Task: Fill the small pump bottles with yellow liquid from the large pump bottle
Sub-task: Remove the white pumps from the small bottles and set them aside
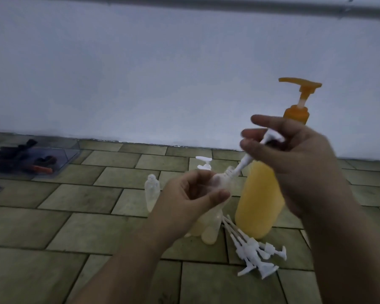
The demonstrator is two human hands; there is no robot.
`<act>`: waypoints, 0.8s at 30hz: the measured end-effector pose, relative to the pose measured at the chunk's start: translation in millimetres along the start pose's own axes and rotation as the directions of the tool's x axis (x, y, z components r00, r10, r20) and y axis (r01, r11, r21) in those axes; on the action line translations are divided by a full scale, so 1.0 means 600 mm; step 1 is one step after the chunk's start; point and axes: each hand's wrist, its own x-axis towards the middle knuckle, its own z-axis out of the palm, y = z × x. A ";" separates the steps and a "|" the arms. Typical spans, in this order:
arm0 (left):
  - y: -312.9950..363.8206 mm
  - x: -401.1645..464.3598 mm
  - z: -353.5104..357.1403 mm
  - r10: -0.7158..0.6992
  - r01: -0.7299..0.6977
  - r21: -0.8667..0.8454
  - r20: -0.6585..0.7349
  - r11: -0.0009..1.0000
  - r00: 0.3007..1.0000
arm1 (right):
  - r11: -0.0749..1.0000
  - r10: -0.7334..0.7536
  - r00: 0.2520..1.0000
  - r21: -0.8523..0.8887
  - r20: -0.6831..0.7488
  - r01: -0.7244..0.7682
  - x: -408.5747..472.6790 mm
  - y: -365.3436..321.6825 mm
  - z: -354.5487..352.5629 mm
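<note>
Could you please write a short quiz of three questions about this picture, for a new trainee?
1. True or false: the right hand holds a white pump top whose tube points into the small bottle.
2. What grips the small bottle? A) the left hand B) the right hand C) nothing
3. Fill in: the loose pump tops lie on the ______ floor, near the large bottle.

Key: 1 true; 2 A; 3 tiled
</note>
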 end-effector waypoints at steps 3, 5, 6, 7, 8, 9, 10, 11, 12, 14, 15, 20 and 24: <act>0.003 0.016 -0.023 0.011 -0.008 0.069 -0.043 0.998 0.999 | 0.989 -0.150 0.976 -0.019 -0.157 0.149 0.004 -0.016 -0.030; 0.012 0.032 -0.040 0.036 -0.025 0.131 -0.077 0.991 0.996 | 0.970 -0.240 0.946 -0.093 -0.219 0.225 0.004 -0.015 -0.050; 0.018 0.043 -0.047 0.052 -0.036 0.165 -0.097 0.986 0.994 | 0.962 -0.266 0.933 -0.135 -0.242 0.239 0.003 -0.012 -0.061; 0.024 0.056 -0.055 0.070 -0.045 0.189 -0.127 0.981 0.989 | 0.956 -0.271 0.924 -0.183 -0.269 0.228 0.003 -0.005 -0.075; 0.029 0.069 -0.063 0.089 -0.052 0.208 -0.169 0.977 0.982 | 0.954 -0.263 0.915 -0.227 -0.305 0.198 0.000 0.001 -0.087; 0.032 0.084 -0.071 0.108 -0.055 0.231 -0.221 0.971 0.969 | 0.951 -0.244 0.907 -0.267 -0.342 0.155 -0.003 0.012 -0.102; 0.034 0.100 -0.079 0.120 -0.045 0.261 -0.279 0.964 0.953 | 0.949 -0.224 0.903 -0.294 -0.366 0.116 -0.010 0.023 -0.114; 0.035 0.115 -0.086 0.127 -0.026 0.294 -0.330 0.956 0.936 | 0.948 -0.207 0.896 -0.309 -0.392 0.083 -0.018 0.036 -0.122; 0.032 0.130 -0.091 0.125 0.000 0.322 -0.368 0.947 0.921 | 0.950 -0.183 0.890 -0.309 -0.418 0.050 -0.028 0.049 -0.126; 0.021 0.157 -0.097 0.107 0.061 0.375 -0.411 0.925 0.905 | 0.950 -0.161 0.879 -0.311 -0.449 0.015 -0.049 0.073 -0.119; 0.012 0.169 -0.099 0.089 0.097 0.401 -0.421 0.911 0.903 | 0.940 -0.157 0.877 -0.341 -0.454 -0.008 -0.060 0.090 -0.114; -0.041 0.205 -0.088 -0.054 0.259 0.527 -0.372 0.809 0.927 | 0.774 -0.219 0.899 -0.629 -0.379 -0.076 -0.113 0.202 -0.086; -0.073 0.217 -0.084 -0.170 0.348 0.694 -0.314 0.630 0.934 | 0.634 -0.384 0.885 -0.772 -0.264 0.045 -0.134 0.286 -0.077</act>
